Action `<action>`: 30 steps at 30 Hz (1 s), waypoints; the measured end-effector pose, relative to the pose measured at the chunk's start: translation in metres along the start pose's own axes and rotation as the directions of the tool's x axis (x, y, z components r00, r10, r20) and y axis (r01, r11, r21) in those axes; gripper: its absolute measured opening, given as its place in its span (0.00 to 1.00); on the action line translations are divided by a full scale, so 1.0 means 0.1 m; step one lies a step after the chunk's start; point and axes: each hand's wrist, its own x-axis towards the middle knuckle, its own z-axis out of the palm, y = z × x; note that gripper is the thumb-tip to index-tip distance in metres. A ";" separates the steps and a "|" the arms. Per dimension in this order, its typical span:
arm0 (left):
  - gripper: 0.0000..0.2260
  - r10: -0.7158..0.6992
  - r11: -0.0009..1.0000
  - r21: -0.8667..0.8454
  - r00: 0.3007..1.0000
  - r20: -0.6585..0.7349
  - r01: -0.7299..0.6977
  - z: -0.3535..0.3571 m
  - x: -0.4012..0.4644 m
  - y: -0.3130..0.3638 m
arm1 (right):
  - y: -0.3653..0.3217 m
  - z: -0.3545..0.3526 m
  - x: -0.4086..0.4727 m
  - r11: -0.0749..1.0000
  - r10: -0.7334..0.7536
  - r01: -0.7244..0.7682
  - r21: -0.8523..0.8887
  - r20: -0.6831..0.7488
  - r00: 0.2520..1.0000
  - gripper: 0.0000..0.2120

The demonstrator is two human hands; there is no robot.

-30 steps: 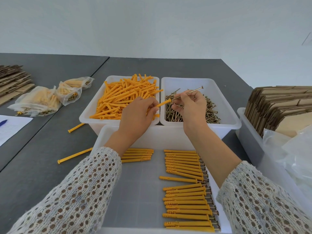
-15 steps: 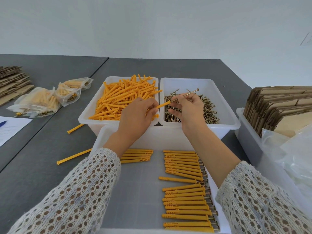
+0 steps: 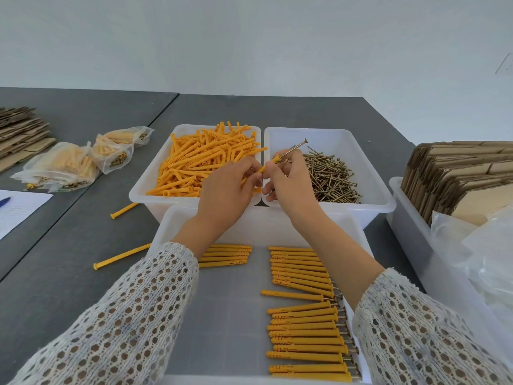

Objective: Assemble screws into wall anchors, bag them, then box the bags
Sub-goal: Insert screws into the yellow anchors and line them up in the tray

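Nearest me, a shallow white tray (image 3: 277,223) holds finished anchors (image 3: 305,326) laid in neat rows, screw heads pointing right, probably so they are easy to count into bags. Just beyond its far wall the left hand (image 3: 226,190) grips an orange anchor (image 3: 268,164), steadying it, while the right hand (image 3: 288,184) pinches a screw (image 3: 294,150) and feeds its tip into the anchor's open end. Behind them sit the bin of loose anchors (image 3: 150,187) on the left and the bin of screws (image 3: 369,173) on the right, each close to the hand that draws from it. Filled bags (image 3: 61,168) lie far left.
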 end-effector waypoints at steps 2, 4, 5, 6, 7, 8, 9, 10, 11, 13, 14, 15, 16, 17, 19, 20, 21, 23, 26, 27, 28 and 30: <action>0.04 -0.013 0.999 -0.033 1.000 0.005 0.013 0.01 0.00 0.02 | 0.01 0.00 0.01 0.998 -0.012 0.013 -0.054 0.006 1.000 0.06; 0.05 -0.025 0.997 -0.069 1.000 0.018 0.026 0.01 0.00 0.04 | 0.03 -0.01 0.01 0.996 -0.019 0.018 -0.088 -0.016 1.000 0.08; 0.05 -0.032 0.995 -0.097 0.999 0.030 0.034 0.01 0.00 0.05 | 0.03 -0.01 0.02 0.996 -0.023 0.020 -0.087 -0.030 0.999 0.09; 0.07 -0.042 0.989 -0.140 0.998 0.045 0.048 0.00 0.01 0.05 | 0.03 -0.01 0.02 0.996 -0.028 0.025 -0.084 -0.042 0.999 0.09; 0.08 -0.057 0.978 -0.196 0.997 0.059 0.067 -0.01 0.02 0.06 | 0.03 -0.01 0.02 0.996 -0.038 0.033 -0.083 -0.053 0.998 0.09; 0.11 -0.079 0.962 -0.258 0.995 0.061 0.092 -0.03 0.03 0.06 | 0.02 -0.01 0.01 0.996 -0.052 0.047 -0.079 -0.061 0.997 0.09; 0.13 -0.113 0.938 -0.322 0.992 0.053 0.124 -0.05 0.05 0.07 | 0.01 -0.01 0.01 0.996 -0.067 0.063 -0.068 -0.064 0.996 0.09; 0.15 -0.163 0.906 -0.390 0.986 0.042 0.166 -0.07 0.07 0.06 | -0.01 -0.01 0.00 0.996 -0.077 0.075 -0.051 -0.057 0.995 0.09; 0.17 -0.228 0.860 -0.461 0.973 0.035 0.219 -0.10 0.08 0.05 | -0.04 -0.02 -0.01 0.996 -0.083 0.082 -0.034 -0.028 0.996 0.10; 0.20 -0.380 0.742 -0.580 0.924 0.049 0.336 -0.14 0.12 0.02 | -0.10 -0.04 -0.04 0.997 -0.074 0.078 -0.022 0.122 0.990 0.10; 0.21 -0.450 0.678 -0.622 0.890 0.071 0.392 -0.16 0.14 -0.01 | -0.13 -0.03 -0.07 0.998 -0.049 0.059 -0.038 0.234 0.971 0.09; 0.22 -0.509 0.609 -0.660 0.855 0.100 0.439 -0.17 0.16 -0.03 | -0.15 -0.02 -0.10 0.997 -0.004 0.032 -0.074 0.355 0.935 0.09; 0.22 -0.554 0.538 -0.698 0.823 0.129 0.472 -0.20 0.18 -0.05 | -0.17 0.00 -0.14 0.992 0.057 0.006 -0.130 0.472 0.880 0.09; 0.22 -0.586 0.474 -0.730 0.795 0.156 0.492 -0.22 0.19 -0.07 | -0.17 0.02 -0.18 0.979 0.130 -0.012 -0.204 0.575 0.807 0.10; 0.22 -0.617 0.378 -0.776 0.762 0.196 0.506 -0.24 0.20 -0.09 | -0.17 0.05 -0.26 0.920 0.291 0.020 -0.390 0.718 0.632 0.10; 0.22 -0.623 0.352 -0.787 0.754 0.208 0.508 -0.25 0.21 -0.10 | -0.15 0.07 -0.29 0.867 0.372 0.084 -0.491 0.750 0.546 0.10; 0.22 -0.626 0.341 -0.789 0.749 0.215 0.511 -0.25 0.21 -0.10 | -0.13 0.10 -0.33 0.797 0.449 0.171 -0.580 0.756 0.476 0.09; 0.22 -0.627 0.351 -0.775 0.747 0.222 0.525 -0.24 0.23 -0.11 | -0.06 0.17 -0.41 0.651 0.556 0.334 -0.682 0.727 0.402 0.10; 0.21 -0.617 0.387 -0.745 0.753 0.228 0.543 -0.22 0.24 -0.11 | 0.09 0.31 -0.60 0.490 0.540 0.528 -0.694 0.717 0.442 0.09; 0.21 -0.613 0.398 -0.739 0.757 0.227 0.544 -0.21 0.24 -0.11 | 0.14 0.37 -0.67 0.415 0.498 0.604 -0.681 0.725 0.476 0.09; 0.20 -0.609 0.407 -0.735 0.761 0.224 0.542 -0.21 0.24 -0.11 | 0.18 0.43 -0.75 0.338 0.451 0.673 -0.658 0.741 0.497 0.10; 0.20 -0.606 0.421 -0.727 0.765 0.219 0.542 -0.21 0.24 -0.13 | 0.22 0.55 -0.89 0.246 0.362 0.753 -0.611 0.778 0.513 0.08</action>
